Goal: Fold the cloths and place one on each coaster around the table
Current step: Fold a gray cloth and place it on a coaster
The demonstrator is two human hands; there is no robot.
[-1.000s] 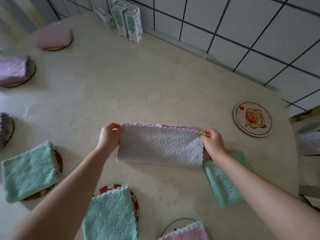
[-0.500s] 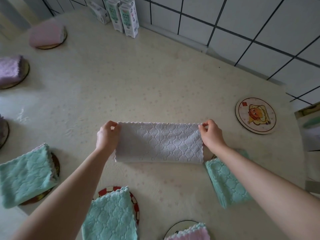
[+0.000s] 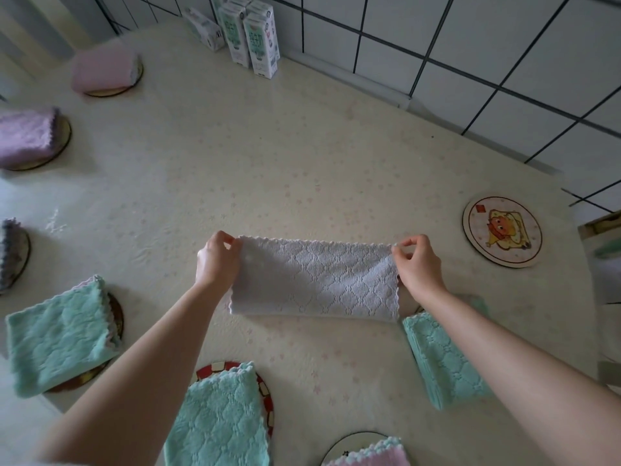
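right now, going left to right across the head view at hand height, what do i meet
grey cloth at the edge, left hand, pale folded cloth, right hand, bare cartoon coaster

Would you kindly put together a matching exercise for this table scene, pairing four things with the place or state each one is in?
Things:
1. grey cloth
2. cartoon coaster
3. milk cartons
4. red checked coaster

Places or states:
A. standing against the tiled wall
B. lying bare, with no cloth on it
C. pinched at its far corners by the left hand and right hand
D. partly covered by a green cloth

Pairs: 1-C, 2-B, 3-A, 4-D
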